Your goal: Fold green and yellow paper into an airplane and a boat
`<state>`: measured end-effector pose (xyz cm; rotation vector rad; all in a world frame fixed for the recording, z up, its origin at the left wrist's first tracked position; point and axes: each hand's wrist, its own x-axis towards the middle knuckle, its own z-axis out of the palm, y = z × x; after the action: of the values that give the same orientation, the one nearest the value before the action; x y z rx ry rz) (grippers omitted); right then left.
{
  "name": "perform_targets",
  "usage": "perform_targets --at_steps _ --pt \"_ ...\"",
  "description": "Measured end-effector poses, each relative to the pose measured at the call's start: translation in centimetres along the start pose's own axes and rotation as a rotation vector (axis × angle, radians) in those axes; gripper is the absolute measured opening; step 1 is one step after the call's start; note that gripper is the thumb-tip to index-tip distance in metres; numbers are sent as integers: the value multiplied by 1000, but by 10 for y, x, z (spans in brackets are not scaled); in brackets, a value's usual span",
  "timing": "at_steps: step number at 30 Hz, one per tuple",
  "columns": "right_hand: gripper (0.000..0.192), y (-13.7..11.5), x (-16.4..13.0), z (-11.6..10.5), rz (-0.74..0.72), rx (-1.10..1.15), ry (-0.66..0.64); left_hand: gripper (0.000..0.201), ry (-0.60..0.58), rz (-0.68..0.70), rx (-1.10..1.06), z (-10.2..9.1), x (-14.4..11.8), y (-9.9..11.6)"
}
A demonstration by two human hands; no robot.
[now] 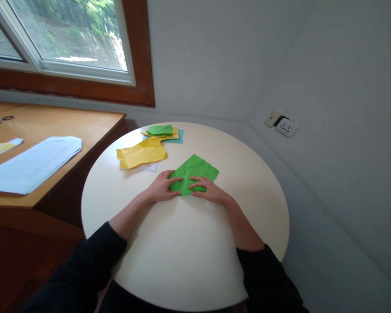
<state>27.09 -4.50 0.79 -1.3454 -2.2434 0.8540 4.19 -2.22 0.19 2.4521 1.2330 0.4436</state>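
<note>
A creased sheet of green paper lies on the round white table, one corner pointing away from me. At its left edge is my left hand, fingers apart, with the thumb near the bottom corner. My right hand rests over the lower right part of the sheet, its fingers spread and touching the paper. Neither hand is closed around anything. Part of the sheet's left and right edges is hidden under the fingers.
Crumpled yellow paper lies on white paper behind my left hand. Farther back is a small stack with folded green paper on top. A wooden desk on the left bears white paper and scissors. A wall socket is at right.
</note>
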Motion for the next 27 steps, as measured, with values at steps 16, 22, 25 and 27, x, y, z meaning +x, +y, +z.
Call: perform_targets --at_steps 16,22,25,27 --pt "27 4 10 15 37 33 257 43 28 12 0 7 1 -7" --pt "20 3 12 21 16 -122 302 45 49 -7 -13 6 1 -3" --pt "17 4 13 23 6 -164 318 50 53 15 -1 7 1 -5" --pt "14 5 14 24 -4 -171 323 51 49 33 13 8 1 -7"
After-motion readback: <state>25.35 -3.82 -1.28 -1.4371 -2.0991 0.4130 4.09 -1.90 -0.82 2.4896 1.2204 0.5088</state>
